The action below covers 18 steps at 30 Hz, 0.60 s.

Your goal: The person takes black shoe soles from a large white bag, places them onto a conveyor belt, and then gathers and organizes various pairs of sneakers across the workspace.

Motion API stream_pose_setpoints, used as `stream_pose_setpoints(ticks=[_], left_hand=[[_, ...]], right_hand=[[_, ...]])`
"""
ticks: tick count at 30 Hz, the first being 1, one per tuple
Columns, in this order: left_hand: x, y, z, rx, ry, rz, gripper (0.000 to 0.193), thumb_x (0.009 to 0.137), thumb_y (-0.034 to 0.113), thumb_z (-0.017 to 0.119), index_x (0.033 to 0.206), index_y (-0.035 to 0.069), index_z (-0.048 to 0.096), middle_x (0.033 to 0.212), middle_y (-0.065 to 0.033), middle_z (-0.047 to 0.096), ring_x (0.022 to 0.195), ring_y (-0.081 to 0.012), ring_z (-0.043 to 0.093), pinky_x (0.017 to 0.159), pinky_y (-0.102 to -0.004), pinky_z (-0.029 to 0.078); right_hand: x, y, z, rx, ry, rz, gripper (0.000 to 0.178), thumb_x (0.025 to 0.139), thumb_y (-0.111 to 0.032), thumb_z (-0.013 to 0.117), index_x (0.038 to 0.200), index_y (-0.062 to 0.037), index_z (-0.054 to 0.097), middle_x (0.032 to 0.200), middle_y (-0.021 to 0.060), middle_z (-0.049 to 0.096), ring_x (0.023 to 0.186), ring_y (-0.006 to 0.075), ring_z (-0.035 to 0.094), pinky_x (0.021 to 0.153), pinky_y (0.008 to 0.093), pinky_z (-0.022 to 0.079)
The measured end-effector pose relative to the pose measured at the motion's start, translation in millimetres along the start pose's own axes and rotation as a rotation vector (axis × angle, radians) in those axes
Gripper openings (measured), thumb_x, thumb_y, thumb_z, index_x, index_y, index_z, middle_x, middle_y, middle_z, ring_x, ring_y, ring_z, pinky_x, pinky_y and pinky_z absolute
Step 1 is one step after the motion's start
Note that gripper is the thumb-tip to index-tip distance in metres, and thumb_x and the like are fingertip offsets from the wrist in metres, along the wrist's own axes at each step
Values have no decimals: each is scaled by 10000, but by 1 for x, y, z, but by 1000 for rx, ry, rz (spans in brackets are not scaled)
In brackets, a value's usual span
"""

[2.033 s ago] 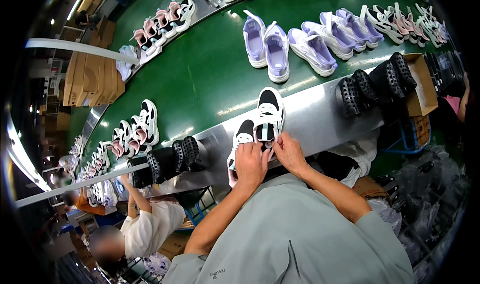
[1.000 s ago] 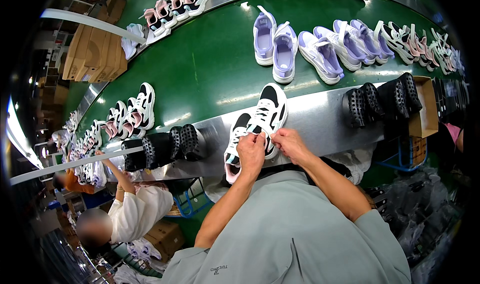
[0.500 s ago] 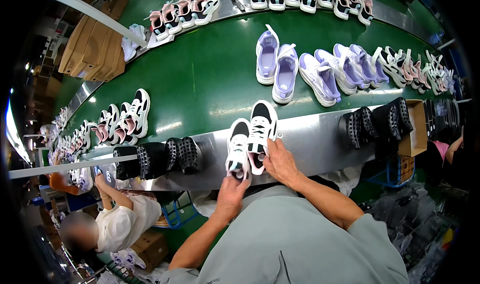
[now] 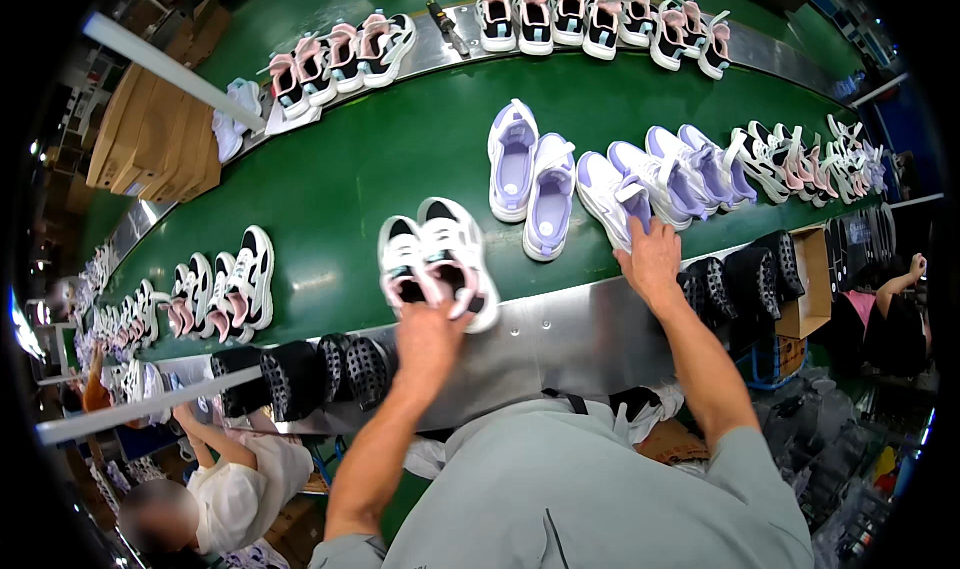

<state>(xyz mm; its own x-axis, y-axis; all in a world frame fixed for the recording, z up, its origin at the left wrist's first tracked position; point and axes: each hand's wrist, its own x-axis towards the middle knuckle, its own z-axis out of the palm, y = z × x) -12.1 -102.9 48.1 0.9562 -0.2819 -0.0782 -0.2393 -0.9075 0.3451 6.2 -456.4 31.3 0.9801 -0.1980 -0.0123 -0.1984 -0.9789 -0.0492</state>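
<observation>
My left hand (image 4: 428, 347) is closed on the heel ends of a pair of black-and-white sneakers (image 4: 440, 254) with pink linings, held side by side over the edge of the green belt. Their toes point away from me. To the right, my right hand (image 4: 653, 259) has its fingers at the heel of a white-and-lavender sneaker (image 4: 603, 191), the nearest one in a row. The fingers are bent round the collar, and the hand partly hides the heel. Another lavender pair (image 4: 532, 189) stands on the belt between my hands, heels toward me.
Black studded shoe-shaped pieces (image 4: 318, 374) line the metal ledge (image 4: 560, 344) at left, with more black pieces (image 4: 740, 274) at right beside an open carton (image 4: 808, 284). Sneakers stand along the far rail, near a screwdriver-like tool (image 4: 447, 29). A co-worker (image 4: 240, 479) is at lower left.
The black-and-white pair has moved left and off the metal ledge onto or over the belt, now in my left hand alone. My right hand has left it and reached right to the lavender sneaker.
</observation>
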Motion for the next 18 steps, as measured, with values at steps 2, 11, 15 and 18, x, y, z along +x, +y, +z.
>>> stream_pose_setpoints(ticks=[2, 11, 15, 18], left_hand=[[20, -46, -19, 21, 83, 37, 295, 803, 284, 798, 912, 21, 721, 774, -231, 656, 754, -402, 609, 716, -499, 487], [50, -161, -44, 717, -252, -346, 484, 787, 294, 809, 1178, 48, 661, 1228, -231, 618, 1105, -394, 581, 959, -490, 485], [97, -57, -12, 300, -38, 198, 408, 768, 199, 773, 1118, 51, 622, 1302, -227, 572, 1238, -392, 538, 963, -490, 475], [144, -5, 37, 80, 61, 452, 324, 850, 8, 570, 1173, 29, 566, 1363, -234, 535, 1325, -380, 494, 1003, -516, 443]], right_hand=[[16, 20, 18, -97, 9, -117, 412, 790, -282, 785, 1100, -39, 663, 1173, 193, 604, 1075, 344, 559, 890, 460, 452], [119, 66, 38, -132, 8, 57, 268, 890, -307, 685, 923, -43, 647, 880, 164, 694, 830, 354, 706, 696, 484, 571], [135, 32, -2, -174, 156, 30, 281, 892, -285, 655, 936, -8, 644, 833, 184, 694, 776, 391, 704, 694, 505, 567], [91, -39, -25, 287, -281, 100, 581, 857, -390, 683, 1185, 85, 616, 1065, 330, 678, 1015, 486, 661, 889, 540, 524]])
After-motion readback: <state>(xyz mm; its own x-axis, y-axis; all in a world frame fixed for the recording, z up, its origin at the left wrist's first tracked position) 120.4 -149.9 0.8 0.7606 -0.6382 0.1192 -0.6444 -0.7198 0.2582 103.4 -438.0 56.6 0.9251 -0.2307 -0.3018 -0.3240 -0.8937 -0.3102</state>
